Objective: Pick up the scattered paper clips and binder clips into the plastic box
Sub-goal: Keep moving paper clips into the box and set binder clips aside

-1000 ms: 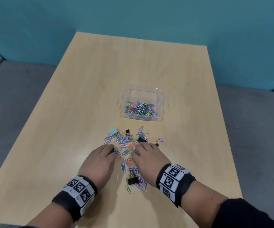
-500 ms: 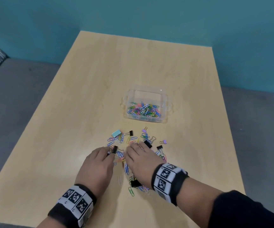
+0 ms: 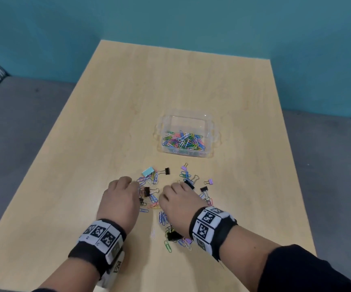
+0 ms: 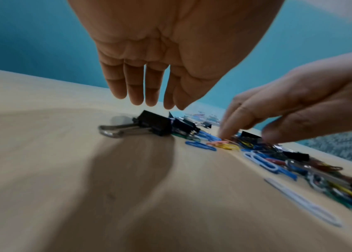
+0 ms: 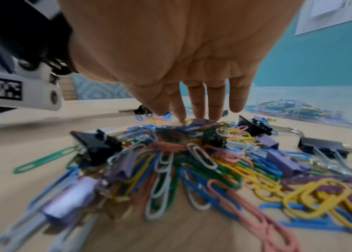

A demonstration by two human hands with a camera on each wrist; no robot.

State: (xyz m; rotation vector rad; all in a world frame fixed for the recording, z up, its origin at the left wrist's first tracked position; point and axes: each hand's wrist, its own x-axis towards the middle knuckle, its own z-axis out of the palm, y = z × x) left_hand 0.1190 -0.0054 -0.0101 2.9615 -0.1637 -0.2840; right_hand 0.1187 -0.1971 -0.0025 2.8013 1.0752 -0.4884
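Coloured paper clips (image 3: 149,180) and black, purple and light-blue binder clips lie scattered on the wooden table (image 3: 107,123), just in front of the clear plastic box (image 3: 188,117). The box holds several paper clips. My left hand (image 3: 133,186) hovers palm down at the pile's left edge. Its fingers (image 4: 137,95) are straight and hold nothing, just above a black binder clip (image 4: 154,125). My right hand (image 3: 168,189) is at the pile's right. Its straight fingertips (image 5: 198,112) touch the heap of paper clips (image 5: 192,162), part of which lies hidden under the palm.
The box (image 5: 300,109) stands beyond the pile, slightly right. Single binder clips (image 3: 209,181) lie apart on the right, and more clips (image 3: 174,237) lie under my right wrist. Bare table stretches left and far. Grey seating and a teal wall surround the table.
Both hands have drawn slightly back toward me across the pile. The clips in the middle are thinner and more spread out, and a black binder clip now shows beside my left fingers.
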